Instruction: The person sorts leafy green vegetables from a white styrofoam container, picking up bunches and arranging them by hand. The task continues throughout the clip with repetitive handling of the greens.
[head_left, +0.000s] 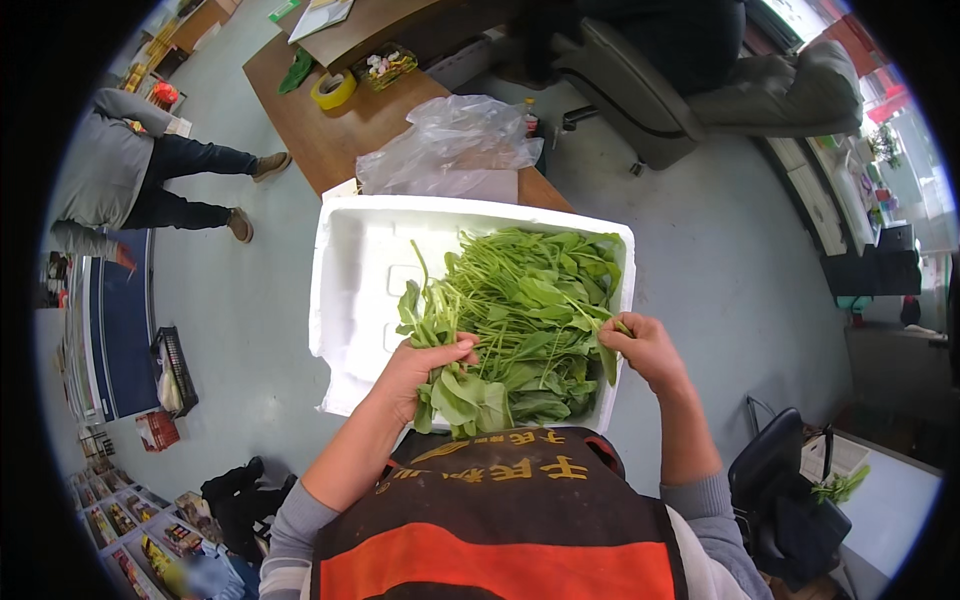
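Before me stands a white polystyrene foam box (352, 300), its front left rim broken. A heap of leafy greens (525, 292) with long thin stems fills its middle and right side; the box's bare floor shows at the left. My left hand (431, 367) is closed around a bunch of greens (457, 397), with leaves sticking out above and below the fist. At the box's right wall, my right hand (637, 345) pinches a single leafy stem (609, 352) between thumb and fingers. The leaf hangs down beside the rim.
Behind the box, a wooden desk (337, 142) bears a crumpled clear plastic bag (457, 142), a roll of yellow tape (334, 90) and a small basket (386, 64). A person (127, 165) stands at left. An office chair (630, 82) is at upper right, a black chair (787, 465) at lower right.
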